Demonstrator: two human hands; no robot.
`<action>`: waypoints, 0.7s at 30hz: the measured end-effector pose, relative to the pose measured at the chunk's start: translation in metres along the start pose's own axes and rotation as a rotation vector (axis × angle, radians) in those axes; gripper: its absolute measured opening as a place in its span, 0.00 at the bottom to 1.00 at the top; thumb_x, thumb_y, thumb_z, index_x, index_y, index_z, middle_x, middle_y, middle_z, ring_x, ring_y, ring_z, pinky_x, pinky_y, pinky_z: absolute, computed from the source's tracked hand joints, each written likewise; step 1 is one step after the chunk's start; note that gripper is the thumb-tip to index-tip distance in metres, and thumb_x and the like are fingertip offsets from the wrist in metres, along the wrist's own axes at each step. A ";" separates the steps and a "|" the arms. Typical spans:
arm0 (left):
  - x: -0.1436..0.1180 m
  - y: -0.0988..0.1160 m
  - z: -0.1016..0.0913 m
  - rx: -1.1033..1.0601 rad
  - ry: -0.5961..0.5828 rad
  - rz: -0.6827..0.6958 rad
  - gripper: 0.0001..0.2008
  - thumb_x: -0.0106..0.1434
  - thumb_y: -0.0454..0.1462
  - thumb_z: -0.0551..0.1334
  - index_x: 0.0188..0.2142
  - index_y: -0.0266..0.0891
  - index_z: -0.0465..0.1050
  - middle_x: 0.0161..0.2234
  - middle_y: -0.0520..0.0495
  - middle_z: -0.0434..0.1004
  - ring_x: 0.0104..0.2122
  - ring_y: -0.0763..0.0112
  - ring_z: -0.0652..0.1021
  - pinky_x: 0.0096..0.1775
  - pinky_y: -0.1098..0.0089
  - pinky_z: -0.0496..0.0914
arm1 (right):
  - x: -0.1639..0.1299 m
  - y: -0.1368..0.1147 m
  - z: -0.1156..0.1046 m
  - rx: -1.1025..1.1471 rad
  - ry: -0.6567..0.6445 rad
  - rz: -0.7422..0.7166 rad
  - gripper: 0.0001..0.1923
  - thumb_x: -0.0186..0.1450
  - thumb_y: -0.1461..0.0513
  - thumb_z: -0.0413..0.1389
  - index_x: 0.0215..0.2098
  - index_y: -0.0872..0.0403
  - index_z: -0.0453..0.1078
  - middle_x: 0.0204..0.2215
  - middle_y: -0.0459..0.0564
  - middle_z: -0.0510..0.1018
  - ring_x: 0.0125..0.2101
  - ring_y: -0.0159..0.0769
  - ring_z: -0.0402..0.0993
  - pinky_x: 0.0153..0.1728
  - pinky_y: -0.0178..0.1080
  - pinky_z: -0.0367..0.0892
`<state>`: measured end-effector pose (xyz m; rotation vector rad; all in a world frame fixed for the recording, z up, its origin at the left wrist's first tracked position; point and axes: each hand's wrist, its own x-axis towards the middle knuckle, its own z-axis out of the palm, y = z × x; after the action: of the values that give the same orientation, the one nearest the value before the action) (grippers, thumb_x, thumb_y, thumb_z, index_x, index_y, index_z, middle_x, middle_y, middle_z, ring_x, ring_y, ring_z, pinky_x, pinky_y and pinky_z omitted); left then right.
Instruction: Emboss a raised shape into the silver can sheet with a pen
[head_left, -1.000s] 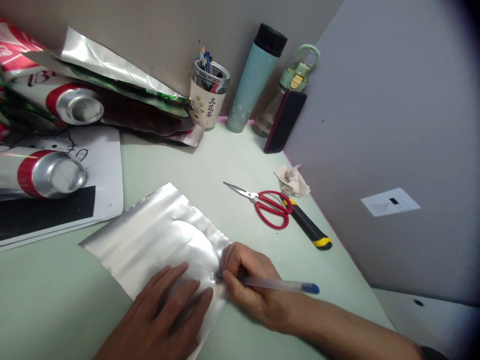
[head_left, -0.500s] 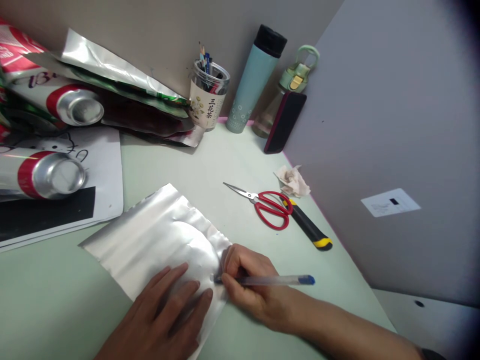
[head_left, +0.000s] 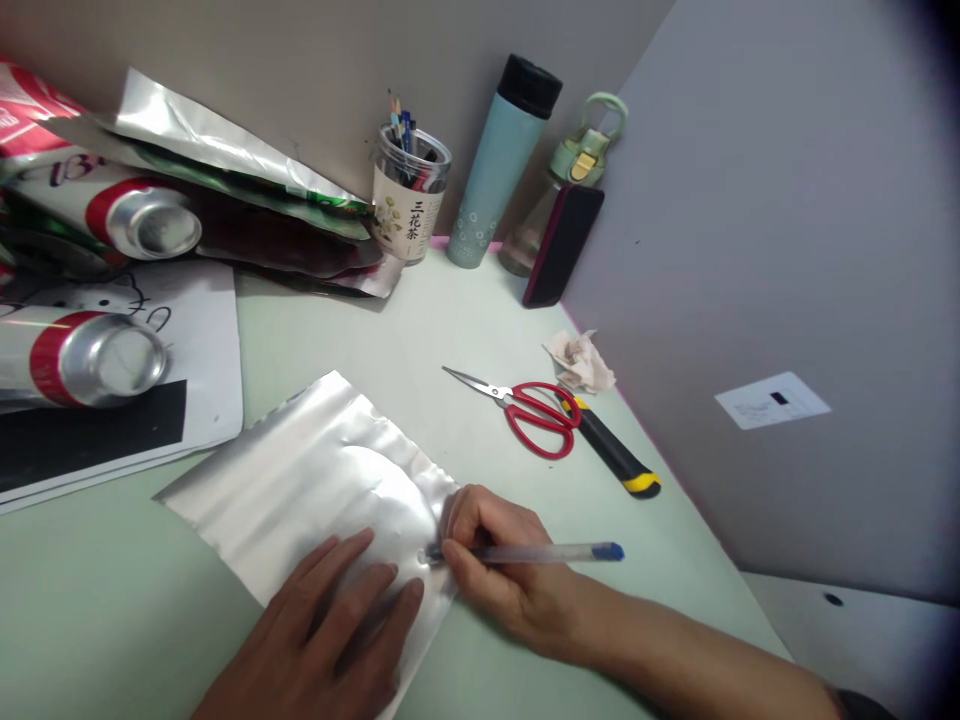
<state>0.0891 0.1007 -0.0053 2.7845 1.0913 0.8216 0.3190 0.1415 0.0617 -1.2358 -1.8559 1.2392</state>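
Observation:
A thin silver metal sheet (head_left: 300,480) lies on the pale green tabletop, its surface marked with a curved embossed line. My left hand (head_left: 322,620) rests on the sheet's near part with fingers spread flat, pressing on it. Pinched in my right hand (head_left: 502,570) is a clear ballpoint pen (head_left: 555,553) with a blue end cap. The pen leans almost level, its tip touching the sheet near the right edge, close to a small dent. Beyond my right hand lie red-handled scissors (head_left: 540,410), closed, partly over a black and yellow utility knife (head_left: 619,455).
At left, cut-open cans (head_left: 120,360) lie on a paper board (head_left: 225,390). Several folded metal sheets (head_left: 285,240) lean behind. Along the back stand a pen cup (head_left: 409,200), a blue flask (head_left: 499,160), a green-lidded bottle (head_left: 577,155) and a phone (head_left: 562,245). Crumpled tissue (head_left: 581,360) lies near the partition.
The camera view shifts slightly. My right hand keeps the pen at nearly the same spot on the sheet, and my left hand stays in place.

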 end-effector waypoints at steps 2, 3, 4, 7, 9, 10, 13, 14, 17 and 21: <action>0.000 0.000 0.000 -0.008 0.004 0.014 0.15 0.72 0.46 0.57 0.54 0.47 0.73 0.51 0.50 0.76 0.62 0.55 0.65 0.68 0.54 0.50 | 0.000 -0.002 0.000 -0.017 0.002 0.002 0.11 0.68 0.61 0.53 0.29 0.52 0.57 0.26 0.45 0.67 0.26 0.32 0.61 0.28 0.35 0.58; 0.001 0.000 0.001 -0.012 0.015 0.013 0.15 0.72 0.45 0.56 0.54 0.47 0.73 0.50 0.50 0.76 0.62 0.56 0.65 0.68 0.55 0.49 | 0.000 -0.002 0.000 -0.028 -0.002 0.002 0.11 0.68 0.62 0.53 0.29 0.52 0.57 0.26 0.45 0.67 0.26 0.32 0.60 0.28 0.35 0.58; 0.001 -0.001 0.001 -0.018 0.027 0.009 0.14 0.73 0.45 0.56 0.53 0.47 0.73 0.50 0.50 0.76 0.62 0.56 0.65 0.68 0.56 0.49 | 0.000 -0.003 0.000 -0.036 -0.006 -0.002 0.11 0.67 0.62 0.53 0.29 0.52 0.56 0.26 0.45 0.67 0.26 0.31 0.60 0.28 0.35 0.58; 0.003 0.000 0.000 -0.026 0.040 -0.004 0.14 0.73 0.44 0.54 0.52 0.46 0.73 0.49 0.50 0.75 0.63 0.57 0.64 0.68 0.57 0.49 | 0.000 -0.003 0.000 -0.010 -0.007 -0.001 0.11 0.67 0.62 0.54 0.28 0.52 0.57 0.26 0.45 0.67 0.26 0.31 0.61 0.28 0.35 0.59; 0.004 0.000 -0.001 -0.026 0.034 -0.003 0.14 0.73 0.44 0.55 0.52 0.46 0.73 0.49 0.50 0.75 0.63 0.57 0.63 0.68 0.56 0.49 | 0.000 -0.001 0.000 0.041 0.002 0.024 0.12 0.68 0.61 0.54 0.28 0.52 0.58 0.26 0.45 0.68 0.26 0.31 0.61 0.27 0.35 0.59; 0.005 0.000 -0.001 -0.025 0.033 0.004 0.14 0.73 0.44 0.56 0.52 0.46 0.73 0.49 0.49 0.75 0.64 0.57 0.62 0.68 0.56 0.49 | 0.000 0.001 0.001 0.062 0.006 0.041 0.12 0.68 0.60 0.54 0.29 0.52 0.58 0.26 0.45 0.68 0.25 0.31 0.61 0.27 0.35 0.59; 0.005 0.001 -0.003 -0.024 0.035 0.001 0.14 0.72 0.44 0.56 0.52 0.46 0.73 0.49 0.50 0.75 0.64 0.57 0.63 0.68 0.56 0.48 | 0.000 0.004 0.002 0.074 0.014 0.064 0.11 0.68 0.59 0.55 0.30 0.52 0.59 0.26 0.45 0.69 0.25 0.31 0.61 0.27 0.36 0.60; 0.005 0.001 -0.003 -0.022 0.034 -0.005 0.13 0.72 0.45 0.57 0.52 0.46 0.73 0.49 0.50 0.75 0.63 0.58 0.63 0.68 0.57 0.49 | 0.000 0.004 0.003 0.065 0.016 0.060 0.11 0.68 0.59 0.55 0.30 0.52 0.59 0.26 0.46 0.69 0.26 0.32 0.62 0.27 0.36 0.60; 0.004 0.001 -0.003 -0.017 0.024 -0.006 0.14 0.71 0.45 0.58 0.52 0.46 0.73 0.50 0.50 0.75 0.63 0.57 0.63 0.68 0.56 0.48 | 0.000 0.003 0.002 0.039 0.017 0.045 0.11 0.68 0.59 0.55 0.30 0.52 0.60 0.27 0.46 0.70 0.27 0.32 0.62 0.28 0.36 0.61; 0.002 0.000 -0.002 -0.005 0.008 0.018 0.14 0.71 0.45 0.58 0.53 0.44 0.74 0.50 0.48 0.75 0.64 0.54 0.62 0.68 0.54 0.47 | 0.000 0.001 0.001 0.023 0.005 0.044 0.11 0.68 0.59 0.54 0.29 0.52 0.59 0.27 0.47 0.71 0.27 0.33 0.62 0.28 0.36 0.61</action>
<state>0.0897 0.1014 -0.0030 2.7936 1.0657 0.8366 0.3183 0.1415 0.0609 -1.2721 -1.8149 1.2767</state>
